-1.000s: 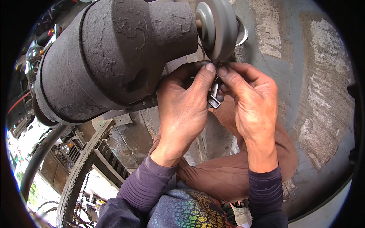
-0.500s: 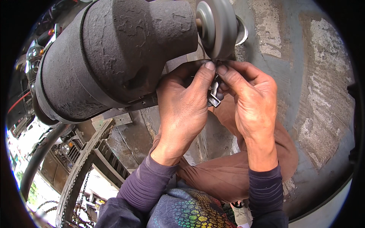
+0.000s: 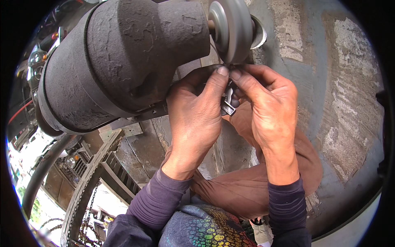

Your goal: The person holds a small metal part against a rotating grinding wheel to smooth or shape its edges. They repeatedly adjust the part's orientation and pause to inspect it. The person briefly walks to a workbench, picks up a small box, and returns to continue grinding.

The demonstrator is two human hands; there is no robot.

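Observation:
A small shiny metal piece (image 3: pixel 228 108) with a squared, bracket-like end hangs between my hands, its upper part hidden by my fingers. My left hand (image 3: pixel 196 108) is closed on it, the thumb tip raised close to the underside of a grinding wheel (image 3: pixel 240 35). From the other side my right hand (image 3: pixel 270 108) pinches the same piece, thumb and fingers pressed together. Both thumb tips nearly meet just below the wheel's rim. The wheel's smooth, blurred face belongs to a dark, rough-coated bench grinder (image 3: pixel 123 57). Fingers hide whether the piece touches the wheel.
The grinder's heavy body fills the upper left, close beside my left hand. A curved metal guard (image 3: pixel 259 33) stands right of the wheel. At lower left are a wooden frame (image 3: pixel 84 185) and a hanging chain (image 3: pixel 91 201). My brown-trousered leg (image 3: pixel 242 187) is bent beneath my forearms.
The view has shifted slightly, so grinder wheel and hands appear a little further left. Both hands keep their hold on the metal piece, with hardly any change in their pose.

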